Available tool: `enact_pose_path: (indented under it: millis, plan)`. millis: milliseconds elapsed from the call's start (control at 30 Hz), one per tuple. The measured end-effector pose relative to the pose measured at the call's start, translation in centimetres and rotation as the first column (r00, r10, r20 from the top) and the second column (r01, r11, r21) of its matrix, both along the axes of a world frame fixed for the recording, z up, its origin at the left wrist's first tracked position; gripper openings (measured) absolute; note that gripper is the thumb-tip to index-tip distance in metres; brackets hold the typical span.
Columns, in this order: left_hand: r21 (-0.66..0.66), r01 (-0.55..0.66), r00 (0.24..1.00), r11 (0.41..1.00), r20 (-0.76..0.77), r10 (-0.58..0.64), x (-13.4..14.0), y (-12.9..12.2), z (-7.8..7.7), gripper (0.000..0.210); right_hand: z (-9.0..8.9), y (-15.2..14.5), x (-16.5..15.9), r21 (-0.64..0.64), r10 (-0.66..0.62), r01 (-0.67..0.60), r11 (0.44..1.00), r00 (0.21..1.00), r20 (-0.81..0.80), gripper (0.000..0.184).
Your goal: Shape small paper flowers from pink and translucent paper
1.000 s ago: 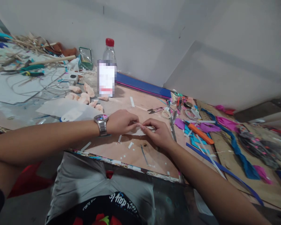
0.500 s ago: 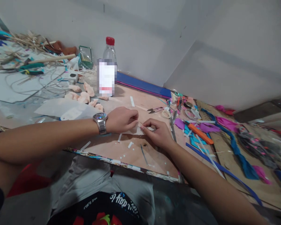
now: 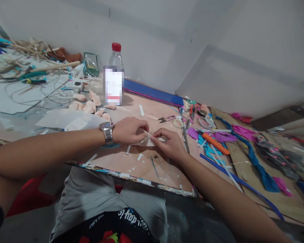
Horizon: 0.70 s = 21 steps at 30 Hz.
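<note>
Between my two hands lies a small white sheet [image 3: 147, 142], thin like paper, low over the table. My left hand [image 3: 128, 130], with a watch [image 3: 106, 132] on its wrist, is closed with its fingertips pinching the sheet's upper edge. Facing it, my right hand [image 3: 170, 142] pinches the same sheet between thumb and forefinger. Both hands partly cover the sheet. Small white paper strips [image 3: 128, 150] lie just in front of them. Thread snips [image 3: 167, 119] and a roll of tape [image 3: 178, 123] rest beyond my right hand.
A red-capped bottle [image 3: 116, 60] stands behind my left hand, near crumpled peach pieces [image 3: 90, 106]. Rightward lie an orange cutter [image 3: 215, 143] and blue strips [image 3: 243, 185]. Pliers [image 3: 32, 77] and thin sticks [image 3: 30, 45] clutter the far left. A long blue folder-like stack [image 3: 153, 91] lies along the wall.
The view has shifted slightly, so the table things sit a little further left and lower. Both hands keep their pinch on the white sheet, with only slight finger movement.
</note>
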<state>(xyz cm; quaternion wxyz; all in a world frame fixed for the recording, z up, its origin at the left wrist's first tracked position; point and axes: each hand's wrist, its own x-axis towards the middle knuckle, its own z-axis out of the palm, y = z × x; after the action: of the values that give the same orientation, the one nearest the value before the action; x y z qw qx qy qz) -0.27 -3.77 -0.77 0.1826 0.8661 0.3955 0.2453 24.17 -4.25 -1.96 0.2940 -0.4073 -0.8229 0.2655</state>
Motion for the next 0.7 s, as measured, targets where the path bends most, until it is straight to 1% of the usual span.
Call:
enact_pose_path:
  millis: [100, 233, 433, 567, 700]
  plan:
    - [-0.023, 0.076, 0.997, 0.997, -0.025, -0.076, 0.03, -0.01, -0.19, 0.029, -0.06, 0.0, 0.05, 0.028, 0.015, -0.015, 0.999, 1.0, 0.006, 0.02]
    - [-0.031, 0.131, 0.991, 0.991, -0.033, -0.132, 0.13, 0.06, -0.33, 0.029, -0.17, -0.09, 0.08, 0.043, 0.03, -0.031, 0.999, 0.999, 0.021, 0.018]
    - [-0.073, 0.132, 0.99, 0.988, -0.047, -0.136, 0.29, -0.1, 0.05, 0.027, -0.37, -0.28, 0.09, 0.071, 0.048, -0.049, 0.996, 0.999, 0.011, 0.012]
    - [-0.094, 0.115, 0.992, 0.989, -0.044, -0.119, 0.38, -0.33, 0.32, 0.028, -0.52, -0.29, 0.23, 0.141, 0.049, -0.049, 0.989, 0.999, 0.003, 0.009]
    - [-0.13, 0.092, 0.995, 0.987, -0.03, -0.096, 0.51, -0.41, 0.45, 0.028, -0.34, -0.28, 0.22, 0.189, 0.086, -0.08, 0.979, 0.996, -0.02, 0.012]
